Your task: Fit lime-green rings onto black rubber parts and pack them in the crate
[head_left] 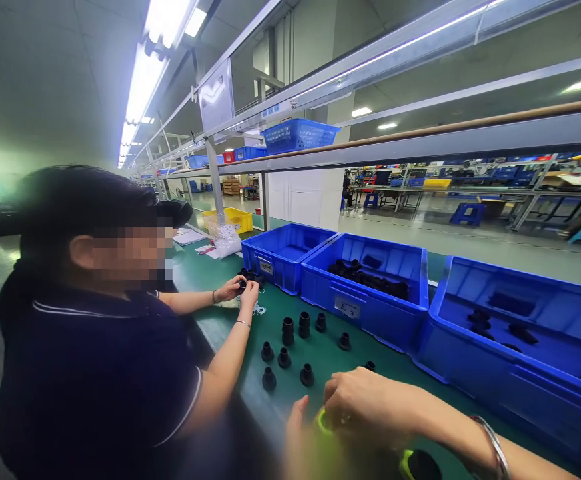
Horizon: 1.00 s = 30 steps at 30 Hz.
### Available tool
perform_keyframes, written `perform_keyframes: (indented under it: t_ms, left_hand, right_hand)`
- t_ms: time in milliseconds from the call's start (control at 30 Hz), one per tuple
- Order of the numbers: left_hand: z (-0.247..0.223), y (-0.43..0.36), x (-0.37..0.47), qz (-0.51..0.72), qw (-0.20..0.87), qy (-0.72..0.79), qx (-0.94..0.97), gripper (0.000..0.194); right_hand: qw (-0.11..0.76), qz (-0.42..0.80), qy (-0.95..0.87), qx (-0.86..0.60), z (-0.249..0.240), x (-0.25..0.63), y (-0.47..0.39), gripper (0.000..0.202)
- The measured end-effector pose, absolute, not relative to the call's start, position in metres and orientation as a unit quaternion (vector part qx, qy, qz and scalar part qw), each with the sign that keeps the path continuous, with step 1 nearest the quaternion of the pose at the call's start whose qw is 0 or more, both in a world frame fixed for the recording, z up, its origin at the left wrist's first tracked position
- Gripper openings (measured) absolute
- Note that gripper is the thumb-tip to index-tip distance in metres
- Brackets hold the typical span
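Note:
My right hand (363,407), with a metal bangle on its wrist, is curled over at the bottom of the view, its fingertips pointing down and hidden. Beside it, blurred, is my left hand (297,437) with the thumb raised, closed around a yellow-green part (321,421) that lies between both hands. What the right fingers pinch is out of sight. A black piece with a yellow-green edge (420,465) lies below my right wrist. Several black flanged tube fittings (307,375) stand upright on the green table (290,400) beyond my hands, two of them taller (287,331).
Blue bins line the back: one at left (270,267), a middle one (340,303) holding black parts, and one at right (495,373) with a few. A co-worker (105,347) at left handles small black parts near white rings (259,310). A shelf with a blue basket (300,135) runs overhead.

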<state>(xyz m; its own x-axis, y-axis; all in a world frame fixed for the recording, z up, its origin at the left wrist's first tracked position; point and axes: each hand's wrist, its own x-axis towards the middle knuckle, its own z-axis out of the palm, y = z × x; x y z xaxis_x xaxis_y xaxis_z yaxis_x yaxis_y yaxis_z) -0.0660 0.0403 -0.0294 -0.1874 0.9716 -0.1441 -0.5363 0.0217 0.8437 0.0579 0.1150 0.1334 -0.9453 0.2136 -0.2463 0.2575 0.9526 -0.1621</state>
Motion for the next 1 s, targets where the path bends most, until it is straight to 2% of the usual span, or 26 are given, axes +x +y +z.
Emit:
perform_keyframes:
  t_ms: [67, 133, 200, 267, 333, 500, 567, 733, 1000]
  left_hand:
    - [-0.04, 0.043, -0.072, 0.627, 0.616, 0.395, 0.267, 0.059]
    - [-0.048, 0.044, -0.081, 0.611, 0.644, 0.367, 0.279, 0.066]
    - [-0.052, 0.042, -0.091, 0.599, 0.658, 0.351, 0.29, 0.065]
    - [-0.055, 0.04, -0.099, 0.591, 0.665, 0.348, 0.296, 0.06]
    - [-0.057, 0.038, -0.104, 0.585, 0.672, 0.343, 0.299, 0.058]
    - [-0.068, 0.04, -0.114, 0.578, 0.701, 0.311, 0.28, 0.06]
    - [-0.07, 0.04, -0.117, 0.581, 0.707, 0.305, 0.263, 0.059]
    - [-0.068, 0.033, -0.116, 0.603, 0.709, 0.309, 0.194, 0.05]
    - [-0.048, 0.032, -0.104, 0.644, 0.673, 0.308, 0.195, 0.05]
  right_hand:
    - [0.098, -0.131, 0.979, 0.125, 0.138, 0.056, 0.139, 0.005]
    - [0.039, -0.108, 0.977, 0.177, 0.142, 0.05, 0.17, 0.007]
    - [-0.024, -0.052, 0.967, 0.249, 0.143, 0.038, 0.204, 0.017]
    - [-0.052, -0.02, 0.953, 0.297, 0.139, 0.021, 0.235, 0.034]
    - [-0.031, -0.016, 0.949, 0.313, 0.129, 0.002, 0.258, 0.042]
    - [0.124, -0.016, 0.933, 0.338, 0.096, -0.038, 0.279, 0.025]
    - [0.167, -0.014, 0.925, 0.34, 0.088, -0.044, 0.277, 0.025]
    - [0.215, -0.018, 0.924, 0.316, 0.089, -0.027, 0.256, 0.024]
    - [0.266, -0.032, 0.914, 0.304, 0.089, 0.058, 0.189, 0.038]
